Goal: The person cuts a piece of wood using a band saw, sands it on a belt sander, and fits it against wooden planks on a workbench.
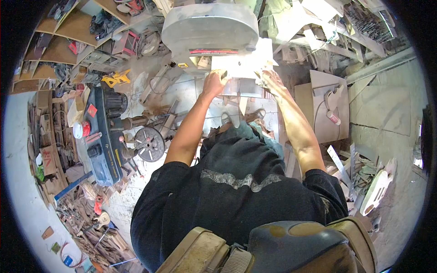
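Observation:
A pale flat board (240, 68), washed out by strong light, lies on the work surface of a large grey band saw (209, 31). My left hand (215, 83) is closed at the board's near left edge, thumb toward the middle. At the near right edge, my right hand (270, 82) is also closed on the board, its fingers partly lost in the glare. Both arms reach forward, and the saw's upper housing stands just beyond my hands. The blade cannot be made out.
To the left stands a blue drill press (104, 136) with a round handwheel (149, 144). Wooden shelves (63, 43) hold tools at the upper left. Scrap wood (98, 236) is heaped at the lower left. A brown panel (325, 109) leans on the right, near a white guitar-shaped piece (375, 193).

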